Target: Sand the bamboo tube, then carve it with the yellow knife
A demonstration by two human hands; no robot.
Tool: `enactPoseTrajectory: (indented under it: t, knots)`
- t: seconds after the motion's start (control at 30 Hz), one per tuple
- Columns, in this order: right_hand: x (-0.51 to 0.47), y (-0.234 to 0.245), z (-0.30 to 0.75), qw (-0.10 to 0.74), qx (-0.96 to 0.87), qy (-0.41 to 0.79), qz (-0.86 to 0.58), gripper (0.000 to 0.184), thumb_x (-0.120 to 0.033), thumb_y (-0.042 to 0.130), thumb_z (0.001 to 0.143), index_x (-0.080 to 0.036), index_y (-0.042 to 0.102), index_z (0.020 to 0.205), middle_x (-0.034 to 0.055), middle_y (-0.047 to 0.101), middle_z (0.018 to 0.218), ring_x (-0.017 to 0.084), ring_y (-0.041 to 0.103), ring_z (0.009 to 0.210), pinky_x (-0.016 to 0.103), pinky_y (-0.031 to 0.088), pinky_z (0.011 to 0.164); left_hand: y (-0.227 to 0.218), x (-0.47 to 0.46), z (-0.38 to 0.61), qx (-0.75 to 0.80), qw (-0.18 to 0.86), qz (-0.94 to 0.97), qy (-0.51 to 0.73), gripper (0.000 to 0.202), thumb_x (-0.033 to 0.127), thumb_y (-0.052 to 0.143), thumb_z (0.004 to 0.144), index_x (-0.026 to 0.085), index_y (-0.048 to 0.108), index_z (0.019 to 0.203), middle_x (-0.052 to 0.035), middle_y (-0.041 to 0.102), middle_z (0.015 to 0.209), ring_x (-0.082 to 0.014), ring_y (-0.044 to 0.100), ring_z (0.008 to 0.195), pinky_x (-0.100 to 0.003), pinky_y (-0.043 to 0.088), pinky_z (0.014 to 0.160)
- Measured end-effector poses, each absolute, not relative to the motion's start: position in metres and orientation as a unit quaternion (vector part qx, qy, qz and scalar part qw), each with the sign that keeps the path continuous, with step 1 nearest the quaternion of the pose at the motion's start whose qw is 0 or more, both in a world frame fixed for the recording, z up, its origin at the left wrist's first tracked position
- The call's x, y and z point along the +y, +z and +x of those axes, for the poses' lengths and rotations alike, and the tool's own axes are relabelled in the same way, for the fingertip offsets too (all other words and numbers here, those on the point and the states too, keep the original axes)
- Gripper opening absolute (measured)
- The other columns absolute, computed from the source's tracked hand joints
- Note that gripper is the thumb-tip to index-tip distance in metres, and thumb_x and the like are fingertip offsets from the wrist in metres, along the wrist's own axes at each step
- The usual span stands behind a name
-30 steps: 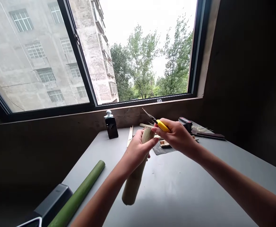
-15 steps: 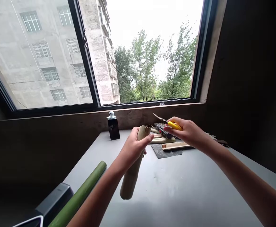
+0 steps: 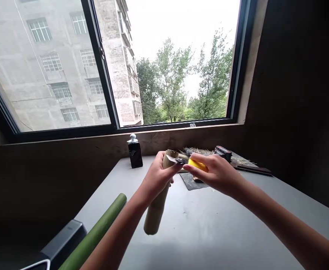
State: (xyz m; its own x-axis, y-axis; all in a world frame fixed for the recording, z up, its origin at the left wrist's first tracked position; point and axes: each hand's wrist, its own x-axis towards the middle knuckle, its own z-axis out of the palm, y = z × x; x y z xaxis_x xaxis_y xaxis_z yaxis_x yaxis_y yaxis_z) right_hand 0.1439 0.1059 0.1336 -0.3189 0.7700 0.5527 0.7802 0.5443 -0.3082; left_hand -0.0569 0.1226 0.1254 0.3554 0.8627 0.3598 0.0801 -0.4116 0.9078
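Left hand (image 3: 159, 177): the grip is wrapped around a pale bamboo tube (image 3: 155, 213), which is held tilted above the tabletop (image 3: 209, 228).
Right hand (image 3: 214, 174): the grip is pressed together on a yellow-handled knife (image 3: 197, 165).
Blade (image 3: 180, 161): held against the tube's upper end.
Tabletop items: a green bamboo length (image 3: 94, 231) is laid near the left forearm; a dark mat (image 3: 191, 182) is placed beyond the hands.

Legible text: none — black box (image 3: 135, 156) | mark on its front — too small to read
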Motion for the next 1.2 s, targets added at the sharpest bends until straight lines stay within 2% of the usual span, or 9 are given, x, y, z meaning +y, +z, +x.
enactPoseTrajectory:
  t: [0.2, 0.47, 0.6, 0.87, 1.07, 1.2]
  knots:
    - [0.104, 0.133, 0.143, 0.351, -0.791, -0.04, -0.499, 0.054, -0.071, 0.043, 0.088, -0.021, 0.047, 0.069, -0.0027, 0.051, 0.054, 0.011, 0.042, 0.049, 0.024, 0.023, 0.052, 0.129, 0.121, -0.061, 0.309, 0.43, 0.716, 0.455, 0.047, 0.047, 0.071, 0.085, 0.02, 0.046, 0.114, 0.0003, 0.056, 0.084, -0.0115, 0.054, 0.061, -0.021, 0.047, 0.052]
    - [0.098, 0.135, 0.14, 0.331, -0.8, -0.044, -0.498, 0.049, -0.066, 0.039, 0.092, -0.021, 0.044, 0.071, -0.0031, 0.052, 0.054, 0.012, 0.045, 0.048, 0.024, 0.022, 0.051, 0.124, 0.118, -0.054, 0.297, 0.439, 0.704, 0.472, 0.045, 0.052, 0.067, 0.086, 0.02, 0.045, 0.108, 0.0023, 0.054, 0.078, -0.0109, 0.052, 0.054, -0.022, 0.045, 0.048]
    - [0.095, 0.134, 0.137, 0.336, -0.779, -0.106, -0.518, 0.048, -0.064, 0.039, 0.092, -0.021, 0.044, 0.072, -0.0022, 0.052, 0.054, 0.012, 0.042, 0.045, 0.025, 0.02, 0.05, 0.125, 0.114, -0.048, 0.292, 0.442, 0.693, 0.49, 0.04, 0.052, 0.063, 0.089, 0.021, 0.044, 0.104, 0.0033, 0.052, 0.077, -0.0104, 0.052, 0.052, -0.022, 0.045, 0.047]
    - [0.095, 0.129, 0.137, 0.351, -0.749, -0.201, -0.524, 0.051, -0.066, 0.038, 0.093, -0.021, 0.05, 0.073, -0.0007, 0.055, 0.055, 0.013, 0.05, 0.047, 0.025, 0.018, 0.05, 0.122, 0.112, -0.045, 0.334, 0.391, 0.681, 0.521, 0.041, 0.054, 0.066, 0.087, 0.021, 0.046, 0.1, 0.004, 0.053, 0.074, -0.0111, 0.052, 0.051, -0.022, 0.046, 0.045]
    - [0.11, 0.119, 0.135, 0.351, -0.745, -0.158, -0.545, 0.057, -0.072, 0.034, 0.091, -0.02, 0.053, 0.076, 0.0023, 0.059, 0.059, 0.015, 0.053, 0.05, 0.026, 0.018, 0.053, 0.112, 0.123, -0.044, 0.38, 0.353, 0.674, 0.526, 0.044, 0.06, 0.064, 0.086, 0.022, 0.046, 0.096, 0.0051, 0.052, 0.065, -0.0125, 0.054, 0.049, -0.022, 0.046, 0.045]
    - [0.132, 0.106, 0.131, 0.344, -0.747, -0.115, -0.558, 0.057, -0.072, 0.038, 0.09, -0.02, 0.058, 0.081, 0.0012, 0.06, 0.06, 0.015, 0.056, 0.054, 0.026, 0.025, 0.053, 0.107, 0.133, -0.044, 0.415, 0.34, 0.671, 0.512, 0.047, 0.063, 0.066, 0.083, 0.021, 0.048, 0.097, 0.0041, 0.054, 0.065, -0.0137, 0.055, 0.05, -0.022, 0.045, 0.044]
